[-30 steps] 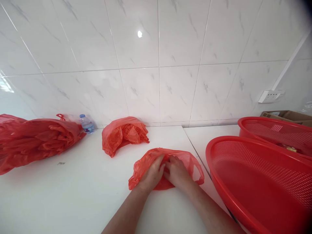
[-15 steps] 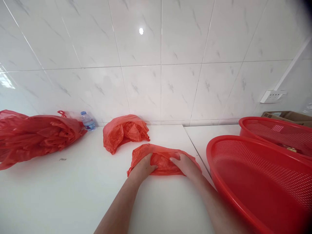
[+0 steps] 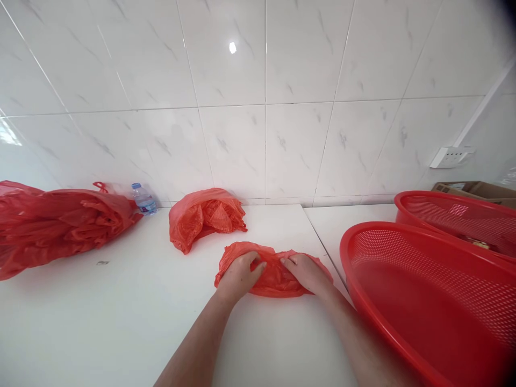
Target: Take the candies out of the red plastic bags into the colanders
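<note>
A crumpled, thin red plastic bag (image 3: 276,277) lies on the white table in front of me, with both hands on it. My left hand (image 3: 242,274) grips its left part, fingers curled over the film and thumb pointing inward. On the other side my right hand (image 3: 304,271) pinches the bag near its middle, thumb and fingers close together. Some of the fingertips are hidden in the folds. Just behind, near the wall, rests a second bunched red plastic bag (image 3: 207,217), touched by neither hand.
Far left lies a large heap of red plastic bags (image 3: 68,226), beside a water bottle (image 3: 144,199). On the right stand a red perforated basket (image 3: 363,279) and another red basket (image 3: 419,207). A cardboard box (image 3: 475,189) sits behind them, below a wall socket (image 3: 451,157).
Both hands have closed more on the red bag. Its upper edge has been drawn in, dipping at the middle, and the film is more bunched between the hands.
</note>
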### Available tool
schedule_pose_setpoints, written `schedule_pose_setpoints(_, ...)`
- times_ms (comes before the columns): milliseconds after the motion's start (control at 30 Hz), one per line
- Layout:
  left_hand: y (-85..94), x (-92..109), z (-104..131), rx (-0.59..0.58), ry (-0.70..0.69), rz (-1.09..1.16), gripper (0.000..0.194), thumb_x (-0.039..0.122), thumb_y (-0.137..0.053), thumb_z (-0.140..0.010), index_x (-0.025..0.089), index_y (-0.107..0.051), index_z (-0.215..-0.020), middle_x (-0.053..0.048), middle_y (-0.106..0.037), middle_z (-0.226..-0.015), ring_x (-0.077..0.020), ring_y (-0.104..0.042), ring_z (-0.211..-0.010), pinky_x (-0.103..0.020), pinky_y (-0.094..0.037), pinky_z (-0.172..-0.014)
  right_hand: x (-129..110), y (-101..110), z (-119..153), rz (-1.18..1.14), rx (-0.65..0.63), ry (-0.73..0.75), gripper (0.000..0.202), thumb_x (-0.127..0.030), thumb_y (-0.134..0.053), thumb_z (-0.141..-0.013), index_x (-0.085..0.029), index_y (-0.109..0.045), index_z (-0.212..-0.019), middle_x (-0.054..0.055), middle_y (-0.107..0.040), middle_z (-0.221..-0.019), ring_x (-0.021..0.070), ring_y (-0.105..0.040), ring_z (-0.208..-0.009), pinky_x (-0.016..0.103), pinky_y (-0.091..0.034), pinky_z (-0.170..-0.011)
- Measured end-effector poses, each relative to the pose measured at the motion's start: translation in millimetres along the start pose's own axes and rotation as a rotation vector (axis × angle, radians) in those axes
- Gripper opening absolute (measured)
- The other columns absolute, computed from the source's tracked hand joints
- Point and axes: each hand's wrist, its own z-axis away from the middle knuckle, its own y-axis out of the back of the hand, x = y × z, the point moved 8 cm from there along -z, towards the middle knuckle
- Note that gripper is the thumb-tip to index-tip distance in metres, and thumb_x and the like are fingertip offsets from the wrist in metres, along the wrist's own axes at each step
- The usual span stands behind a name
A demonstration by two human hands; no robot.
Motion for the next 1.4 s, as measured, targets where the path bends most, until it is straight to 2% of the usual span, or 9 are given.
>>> schedule_pose_setpoints(100,-10.7,13,3,-0.117,-0.093,0.164,0.014,0.029,-0.053,-0.081,0.02,-0.055,-0.072,0.001,-0.061,-0.07,-0.0136,-0.056,-0.066,-0.026,-0.047,-0.06,-1,-4,2,-0.009,-0.053,-0.004,0.045,-0.052,-0.035,-0.087,-0.02,-0.024,-0.056,-0.004,-0.028,-0.052,0.0096,-0.024,-0.045,0.025,-0.017,-0.045)
schedule_pose_setpoints(233,-9.9,21,3,-0.043,-0.159,0.209,0.02,0.025,-0.047,-0.085,0.022,-0.061,-0.099,-0.003,-0.065,-0.104,-0.0171,-0.06,-0.098,-0.032,-0.05,-0.086,-4,-10,3,-0.027,-0.148,0.013,0.045,-0.051,-0.037,-0.087,-0.02,-0.029,-0.055,-0.004,-0.03,-0.051,0.0102,-0.026,-0.045,0.025,-0.019,-0.046)
schedule_pose_setpoints(400,-18.3,-3,0,-0.03,-0.034,0.059,0.049,0.028,-0.052,-0.082,0.027,-0.047,-0.132,-0.004,-0.04,-0.145,-0.0207,-0.036,-0.134,-0.038,-0.034,-0.109,1,-23,5,-0.005,-0.253,0.021,0.031,-0.048,-0.051,-0.081,-0.022,-0.049,-0.064,-0.003,-0.051,-0.061,0.012,-0.045,-0.053,0.024,-0.029,-0.048)
schedule_pose_setpoints(533,-27.5,-26,2,-0.166,0.172,-0.003,0.086,0.041,-0.07,-0.067,0.029,-0.031,-0.143,-0.004,-0.022,-0.154,-0.027,-0.024,-0.14,-0.041,-0.034,-0.108,8,-12,2,-0.103,-0.072,-0.027,0.036,-0.047,-0.055,-0.08,-0.023,-0.058,-0.107,0.006,-0.063,-0.106,0.0195,-0.06,-0.092,0.026,-0.042,-0.064)
schedule_pose_setpoints(633,-31.7,-27,6,-0.259,0.213,-0.02,0.097,0.04,-0.073,-0.062,0.031,-0.024,-0.146,-0.003,-0.018,-0.156,-0.0278,-0.024,-0.14,-0.04,-0.035,-0.107,16,-9,-2,-0.212,-0.019,-0.115,0.046,-0.046,-0.052,-0.082,-0.022,-0.05,-0.121,0.007,-0.065,-0.102,0.0184,-0.062,-0.088,0.026,-0.045,-0.066)
schedule_pose_setpoints(833,-38.1,-27,10,-0.344,0.212,-0.033,0.103,0.041,-0.074,-0.057,0.035,-0.022,-0.146,0.001,-0.016,-0.156,-0.0284,-0.023,-0.141,-0.038,-0.038,-0.104,24,1,-3,-0.29,0.079,-0.213,0.022,-0.038,-0.045,-0.084,-0.021,-0.057,-0.091,0.0,-0.062,-0.072,0.0116,-0.056,-0.056,0.023,-0.041,-0.052)
schedule_pose_setpoints(1000,-42.6,-31,12,-0.358,0.216,-0.062,0.103,0.05,-0.072,-0.058,0.032,-0.022,-0.147,-0.003,-0.01,-0.157,-0.0321,-0.018,-0.141,-0.043,-0.037,-0.103,-8,5,5,-0.083,0.151,0.038,0.019,-0.037,-0.051,-0.081,-0.022,-0.049,-0.07,-0.004,-0.057,-0.065,0.0112,-0.051,-0.058,0.023,-0.037,-0.054)
schedule_pose_setpoints(1200,-39.8,-44,11,-0.319,0.31,-0.15,0.098,0.062,-0.063,-0.064,0.029,-0.022,-0.147,-0.009,-0.002,-0.157,-0.0377,-0.01,-0.142,-0.052,-0.033,-0.102,-33,-17,13,0.146,0.028,0.157,0.007,-0.023,-0.062,-0.071,-0.022,-0.056,-0.075,-0.003,-0.062,-0.078,0.0117,-0.054,-0.066,0.024,-0.034,-0.055)
schedule_pose_setpoints(1400,-37.1,-48,11,-0.317,0.346,-0.175,0.1,0.067,-0.062,-0.062,0.026,-0.025,-0.145,-0.011,-0.004,-0.157,-0.0388,-0.013,-0.141,-0.052,-0.034,-0.101,-11,-27,12,0.115,-0.184,0.015,0.042,-0.031,-0.069,-0.066,-0.027,-0.058,-0.106,-0.003,-0.063,-0.079,0.0137,-0.056,-0.064,0.024,-0.035,-0.053)
